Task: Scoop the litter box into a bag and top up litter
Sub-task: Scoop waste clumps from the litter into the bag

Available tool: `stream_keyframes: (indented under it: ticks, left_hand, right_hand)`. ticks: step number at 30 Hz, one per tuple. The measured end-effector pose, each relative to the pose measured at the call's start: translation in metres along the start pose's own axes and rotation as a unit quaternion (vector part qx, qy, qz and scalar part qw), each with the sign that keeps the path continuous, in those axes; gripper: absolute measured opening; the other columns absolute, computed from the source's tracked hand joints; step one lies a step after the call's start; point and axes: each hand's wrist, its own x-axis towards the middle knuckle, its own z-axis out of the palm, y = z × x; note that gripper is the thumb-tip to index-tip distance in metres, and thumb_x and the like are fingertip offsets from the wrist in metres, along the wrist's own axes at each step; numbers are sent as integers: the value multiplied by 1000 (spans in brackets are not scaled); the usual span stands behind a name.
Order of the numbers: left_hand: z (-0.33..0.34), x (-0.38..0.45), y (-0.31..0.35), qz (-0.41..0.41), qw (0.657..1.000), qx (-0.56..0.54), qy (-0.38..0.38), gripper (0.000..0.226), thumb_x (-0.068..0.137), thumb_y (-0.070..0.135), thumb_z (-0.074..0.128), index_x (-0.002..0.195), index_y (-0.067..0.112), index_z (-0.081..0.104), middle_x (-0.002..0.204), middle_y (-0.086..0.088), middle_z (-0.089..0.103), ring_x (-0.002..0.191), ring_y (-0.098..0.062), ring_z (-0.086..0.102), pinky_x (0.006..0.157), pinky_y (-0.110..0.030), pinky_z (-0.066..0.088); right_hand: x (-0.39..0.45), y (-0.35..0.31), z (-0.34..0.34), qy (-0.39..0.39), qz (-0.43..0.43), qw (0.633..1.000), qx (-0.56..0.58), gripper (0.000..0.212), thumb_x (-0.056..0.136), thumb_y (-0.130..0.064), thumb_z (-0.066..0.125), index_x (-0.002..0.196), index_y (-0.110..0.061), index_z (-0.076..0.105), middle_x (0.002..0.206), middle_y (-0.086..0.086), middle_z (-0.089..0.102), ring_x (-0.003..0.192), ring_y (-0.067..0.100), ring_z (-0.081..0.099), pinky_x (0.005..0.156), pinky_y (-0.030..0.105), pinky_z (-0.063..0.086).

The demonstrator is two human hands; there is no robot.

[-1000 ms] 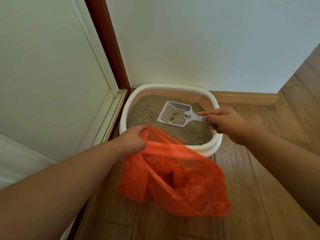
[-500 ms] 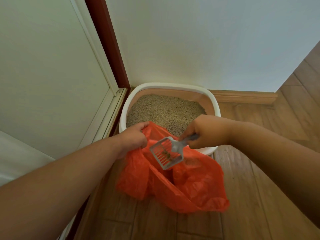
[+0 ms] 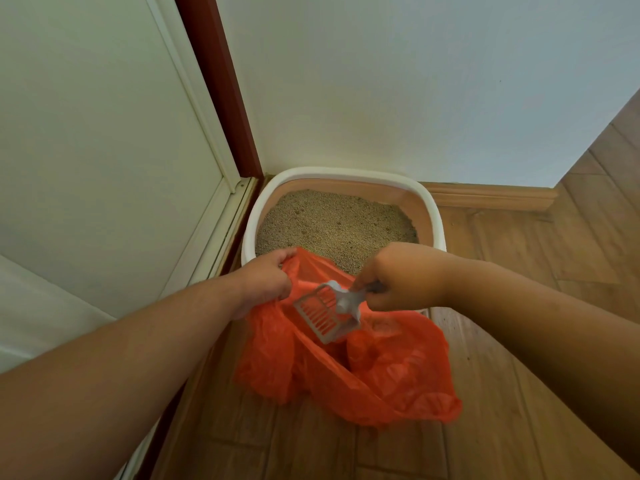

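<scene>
A white-rimmed litter box (image 3: 437, 216) with tan litter stands in the corner against the wall. In front of it an orange plastic bag (image 3: 388, 372) lies open on the wood floor. My left hand (image 3: 266, 280) grips the bag's upper left edge and holds the mouth up. My right hand (image 3: 403, 277) grips the handle of a grey slotted scoop (image 3: 322, 315). The scoop is tipped downward inside the bag's mouth, and its slots look bare. The box's near rim is hidden behind my hands and the bag.
A white door with a dark red frame (image 3: 221, 84) runs along the left. A white wall and wooden skirting (image 3: 491, 197) sit behind the box. Wood flooring (image 3: 519, 410) spreads to the right and front, with scattered litter grains.
My right hand carried the loaded scoop from the litter box into the bag and tipped it; the clumps seen on it earlier are gone. My left hand kept hold of the bag.
</scene>
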Motion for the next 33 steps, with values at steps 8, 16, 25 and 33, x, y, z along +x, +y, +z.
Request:
stream_keyframes:
  ticks: [8,16,25,33]
  left_hand:
    - [-4,5,-12,-9,997,66,25,82,83,-9,52,153,34,42,110,2,62,87,-25,72,68,-37,63]
    - [-8,10,-22,22,991,126,28,64,90,1,54,146,30,53,132,-1,58,90,-8,58,73,-21,51]
    - [-12,18,-29,51,984,172,10,50,96,10,60,143,25,58,133,-1,62,94,-6,53,87,-20,43]
    - [-22,31,-42,50,987,149,18,48,93,10,64,138,27,63,131,-1,65,101,-13,61,97,-26,51]
  right_hand:
    - [-3,42,-9,95,226,896,370,17,88,-19,72,96,-28,83,57,-4,59,52,9,47,51,24,40]
    - [22,50,33,162,335,782,500,19,94,-13,62,98,-20,79,62,5,58,44,11,37,43,23,30]
    - [85,37,57,105,369,819,427,27,95,-7,50,99,-4,77,67,10,60,48,15,39,45,24,31]
    - [127,35,71,77,373,840,387,26,100,-21,57,98,-1,74,72,9,56,52,15,37,48,27,30]
